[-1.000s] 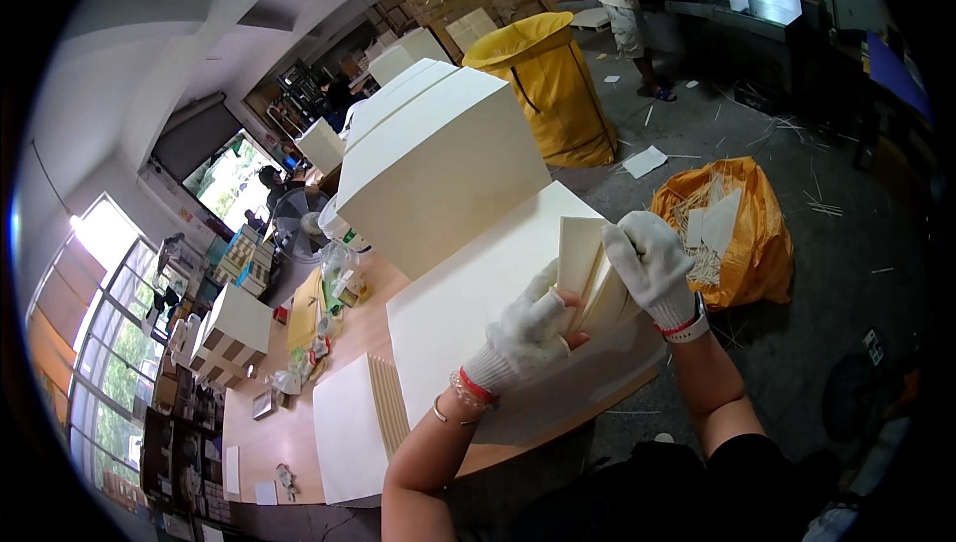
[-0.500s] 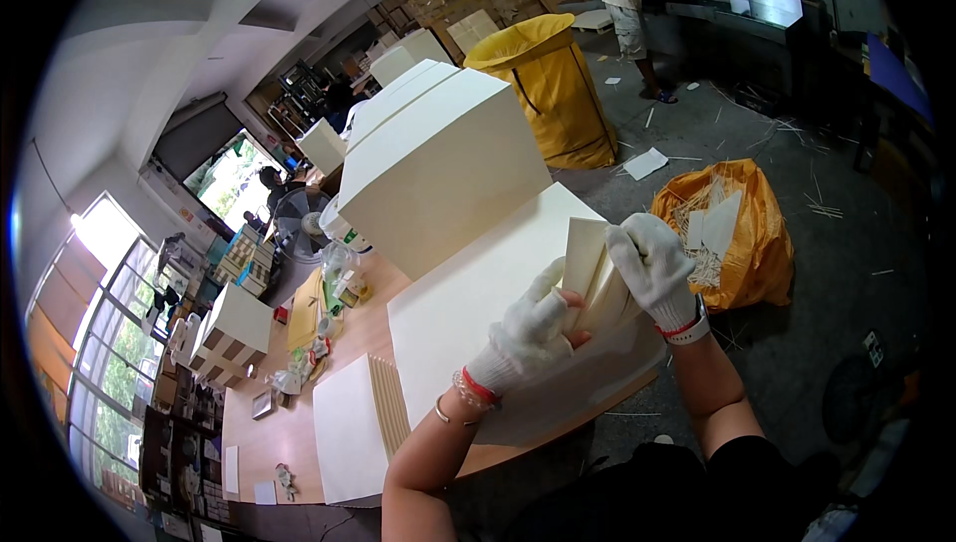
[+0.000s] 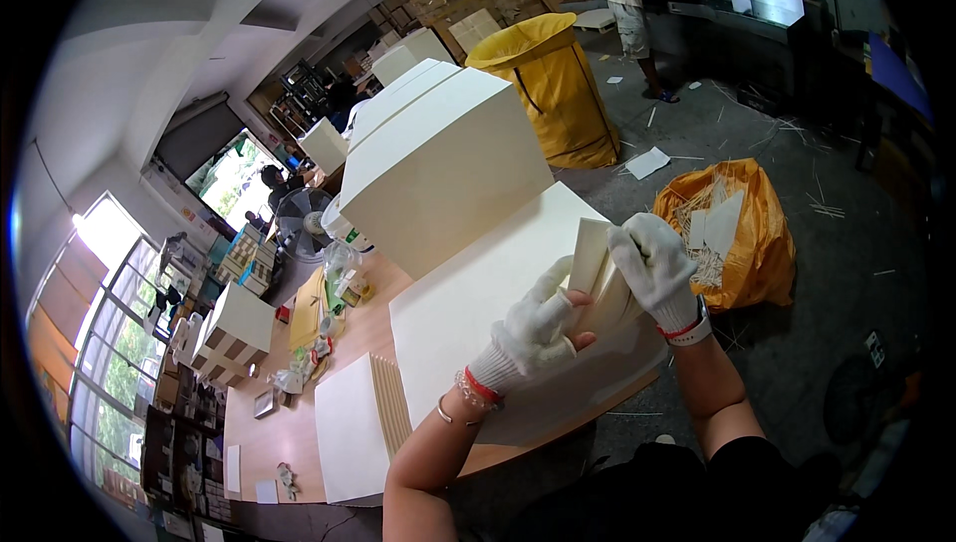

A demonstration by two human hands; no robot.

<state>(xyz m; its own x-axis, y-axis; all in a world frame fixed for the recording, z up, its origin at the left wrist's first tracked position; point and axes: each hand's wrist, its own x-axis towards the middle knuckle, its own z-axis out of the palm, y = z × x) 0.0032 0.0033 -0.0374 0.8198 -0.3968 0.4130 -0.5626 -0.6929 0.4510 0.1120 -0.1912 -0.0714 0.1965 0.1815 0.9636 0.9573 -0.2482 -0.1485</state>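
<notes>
Both my hands wear white knit gloves with red cuffs. My left hand (image 3: 528,338) grips the lower side of a small stack of cream paper sheets (image 3: 595,273). My right hand (image 3: 657,268) closes over the stack's upper right edge. The stack is held upright just above a large flat pile of cream sheets (image 3: 468,313) on the wooden table (image 3: 289,422). Behind it stands a tall block of stacked cream sheets (image 3: 438,168).
An orange bag of paper scraps (image 3: 732,233) lies on the floor at right, a yellow bin bag (image 3: 553,89) behind it. A person (image 3: 632,4) stands at a machine far back. Another low sheet pile (image 3: 354,427) lies at left. A fan (image 3: 299,218) and bottles crowd the table's far side.
The hands and the small stack have barely shifted; my fingers have adjusted slightly on the stack's edges.
</notes>
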